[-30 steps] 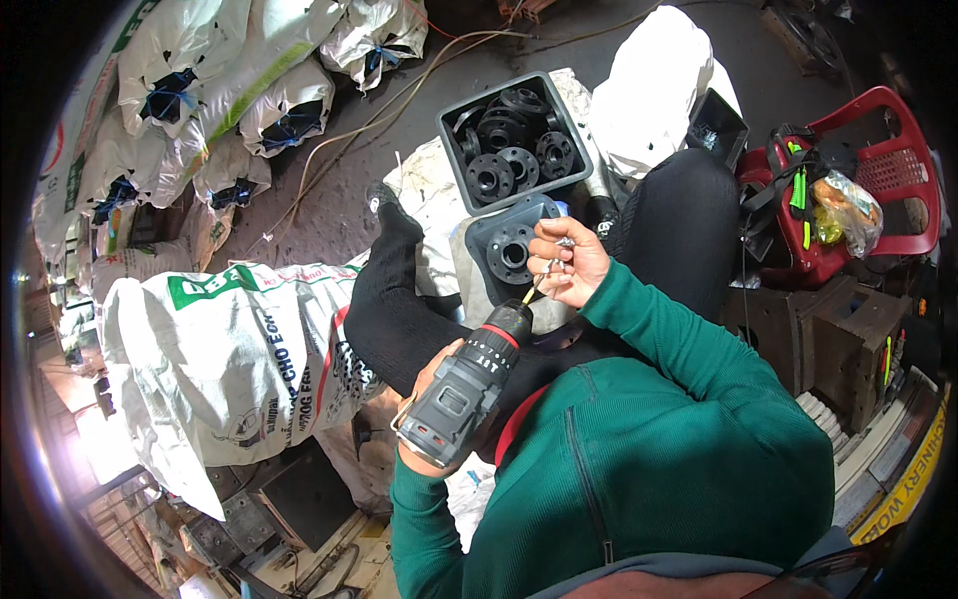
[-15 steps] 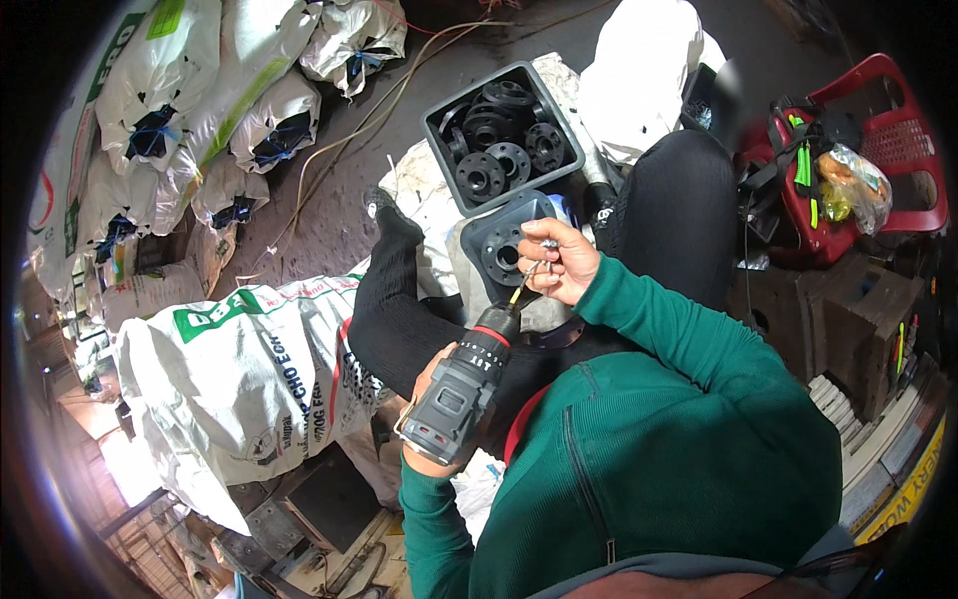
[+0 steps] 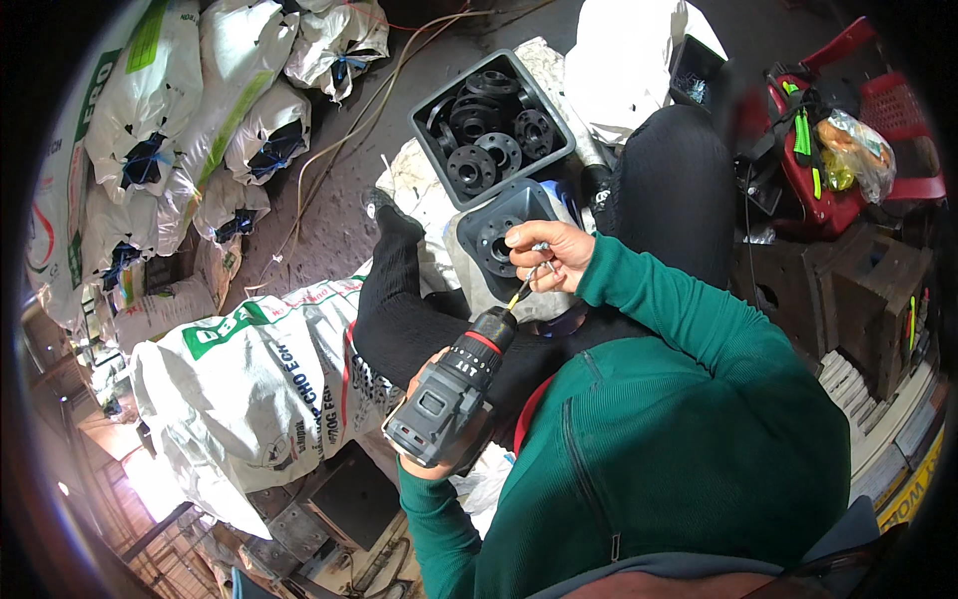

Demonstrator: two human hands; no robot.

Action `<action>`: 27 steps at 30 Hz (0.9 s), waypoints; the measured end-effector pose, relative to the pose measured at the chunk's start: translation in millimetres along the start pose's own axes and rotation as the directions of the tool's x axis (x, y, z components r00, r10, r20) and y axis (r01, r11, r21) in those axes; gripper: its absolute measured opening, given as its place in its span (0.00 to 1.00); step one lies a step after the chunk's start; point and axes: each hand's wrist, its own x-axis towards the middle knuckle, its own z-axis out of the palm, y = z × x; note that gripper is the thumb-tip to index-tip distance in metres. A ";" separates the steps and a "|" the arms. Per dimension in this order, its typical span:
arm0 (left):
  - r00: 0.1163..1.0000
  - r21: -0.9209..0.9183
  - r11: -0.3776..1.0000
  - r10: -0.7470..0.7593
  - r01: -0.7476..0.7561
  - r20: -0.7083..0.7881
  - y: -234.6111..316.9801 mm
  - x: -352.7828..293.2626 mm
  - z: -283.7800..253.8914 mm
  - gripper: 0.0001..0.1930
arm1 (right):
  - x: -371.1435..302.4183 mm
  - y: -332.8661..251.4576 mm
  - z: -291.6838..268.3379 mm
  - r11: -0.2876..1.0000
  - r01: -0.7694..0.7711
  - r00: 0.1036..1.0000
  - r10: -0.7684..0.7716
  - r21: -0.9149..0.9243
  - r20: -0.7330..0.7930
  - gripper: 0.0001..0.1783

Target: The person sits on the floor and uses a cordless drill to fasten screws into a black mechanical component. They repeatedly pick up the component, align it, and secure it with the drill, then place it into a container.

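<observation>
My left hand (image 3: 427, 469) is wrapped round the grip of a grey and black cordless drill (image 3: 439, 404), held over my lap. Its yellowish bit (image 3: 517, 297) points up and away, its tip close to my right fingers. In my right hand (image 3: 565, 258), small silver screws (image 3: 540, 268) are pinched, some sticking out between the fingers. Just beyond that hand, a black round flange (image 3: 491, 243) with a ring of holes lies on a dark square piece (image 3: 518, 200) between my legs. My right fingers partly cover the flange.
Beyond it stands a grey bin (image 3: 424, 135) of black flanges. A small dark box (image 3: 696, 72) sits near a white sack (image 3: 619, 75). White sacks (image 3: 239, 369) fill the left side. On the right are a red chair (image 3: 813, 190) with bags and dark blocks (image 3: 868, 299).
The view has shifted slightly. The drill's rear end has swung a little left, its bit still by my right fingers. Both hands keep their hold.
</observation>
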 end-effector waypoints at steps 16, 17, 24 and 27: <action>0.996 0.222 0.972 0.085 -0.079 -0.018 22.7 15.8 4.8 0.28 | 6.5 7.6 -1.7 0.971 0.017 0.998 -0.004 0.238 -0.056 0.22; 0.996 0.200 0.976 0.089 -0.084 -0.014 23.5 16.6 4.8 0.28 | 6.6 8.1 -1.9 0.976 0.045 0.995 -0.026 0.213 -0.091 0.22; 0.987 0.335 0.936 0.143 -0.111 -0.072 23.7 5.6 0.1 0.32 | 10.0 11.8 -4.5 0.960 0.090 0.994 -0.070 0.264 -0.085 0.23; 0.984 0.339 0.933 0.157 -0.119 -0.086 20.8 -0.2 -3.0 0.30 | 13.3 15.5 -7.5 0.958 0.134 0.991 -0.123 0.252 -0.059 0.22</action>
